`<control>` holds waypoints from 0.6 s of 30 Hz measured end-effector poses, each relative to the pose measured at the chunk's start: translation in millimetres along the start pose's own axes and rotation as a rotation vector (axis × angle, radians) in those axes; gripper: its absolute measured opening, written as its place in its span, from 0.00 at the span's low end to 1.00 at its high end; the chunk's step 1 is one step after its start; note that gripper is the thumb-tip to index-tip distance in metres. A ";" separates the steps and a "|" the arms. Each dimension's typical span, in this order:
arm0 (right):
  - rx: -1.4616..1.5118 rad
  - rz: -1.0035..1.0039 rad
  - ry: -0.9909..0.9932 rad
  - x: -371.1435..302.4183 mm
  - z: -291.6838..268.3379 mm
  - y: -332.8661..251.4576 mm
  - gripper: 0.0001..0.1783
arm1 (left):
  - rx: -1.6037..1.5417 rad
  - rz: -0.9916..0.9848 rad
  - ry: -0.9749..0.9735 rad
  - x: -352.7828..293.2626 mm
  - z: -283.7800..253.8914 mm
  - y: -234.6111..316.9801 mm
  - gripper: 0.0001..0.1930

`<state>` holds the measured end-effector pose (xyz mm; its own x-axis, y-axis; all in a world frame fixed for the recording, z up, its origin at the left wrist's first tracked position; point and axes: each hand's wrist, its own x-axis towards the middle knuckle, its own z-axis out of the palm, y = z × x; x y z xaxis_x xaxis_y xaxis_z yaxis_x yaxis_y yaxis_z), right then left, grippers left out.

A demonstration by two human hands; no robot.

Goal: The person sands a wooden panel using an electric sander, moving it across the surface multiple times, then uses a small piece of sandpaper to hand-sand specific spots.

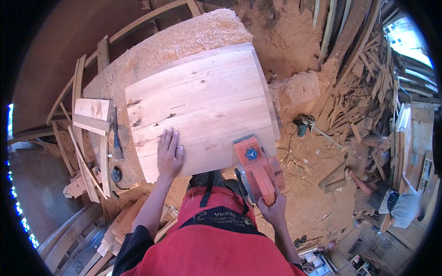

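Note:
A wide pale panel of several joined planks point(198, 103), with dark knots and cracks, lies on the workbench. My left hand point(170, 154) rests flat on its near part, left of the middle, fingers stretched out. At the panel's near right corner is an orange electric hand planer point(260, 171) with a blue knob on its front. My right hand point(272, 205) is wrapped round the planer's rear handle. The planer's front part overlaps the panel, while its rear sticks out past the near edge. Its underside is hidden.
Wood shavings point(207, 30) heap along the bench's far side. Short boards point(92, 110) and a dark hand tool point(117, 138) lie to the left. A green power tool point(303, 126) is on the dusty floor at right, near piled scrap wood point(363, 87). Another person point(391, 200) sits farther right.

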<state>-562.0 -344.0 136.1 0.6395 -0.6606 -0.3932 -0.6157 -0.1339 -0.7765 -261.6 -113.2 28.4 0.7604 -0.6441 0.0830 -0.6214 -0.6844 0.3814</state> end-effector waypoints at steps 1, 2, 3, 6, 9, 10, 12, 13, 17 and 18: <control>0.011 0.014 -0.020 1.2 -0.5 -1.5 0.18 | -0.009 -0.005 -0.005 0.5 1.5 -0.3 0.28; 0.000 0.019 -0.023 4.9 1.7 -3.1 0.18 | -0.013 -0.003 -0.009 0.5 2.9 -1.7 0.28; 0.007 0.035 -0.030 11.9 7.0 -5.7 0.20 | -0.015 -0.002 -0.013 -0.4 4.7 -3.8 0.28; 0.038 -0.030 -0.007 50.2 22.6 -24.9 0.24 | -0.007 0.023 -0.024 1.3 4.4 -6.0 0.28; 0.075 -0.154 0.025 108.9 43.0 -71.1 0.20 | 0.027 0.018 -0.045 -0.4 2.5 -8.3 0.28; 0.062 -0.225 0.023 132.6 49.5 -84.8 0.20 | 0.025 0.014 -0.043 -1.6 2.2 -7.7 0.28; 0.060 -0.341 0.033 187.8 67.4 -110.9 0.20 | 0.033 0.004 -0.042 -1.4 1.8 -8.3 0.28; 0.072 -0.382 0.043 218.7 79.7 -122.0 0.20 | 0.035 0.003 -0.040 -1.2 2.4 -9.5 0.28; -0.070 -0.416 0.040 319.3 98.2 -177.8 0.21 | 0.005 0.020 -0.019 4.7 3.7 -9.0 0.29; -0.074 -0.394 0.036 323.9 100.4 -178.3 0.21 | 0.006 0.014 -0.005 2.7 5.6 -8.1 0.29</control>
<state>-198.9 -459.9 97.8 0.8177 -0.5732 -0.0539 -0.3588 -0.4342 -0.8262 -255.6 -111.3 20.4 0.7505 -0.6555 0.0841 -0.6334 -0.6772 0.3745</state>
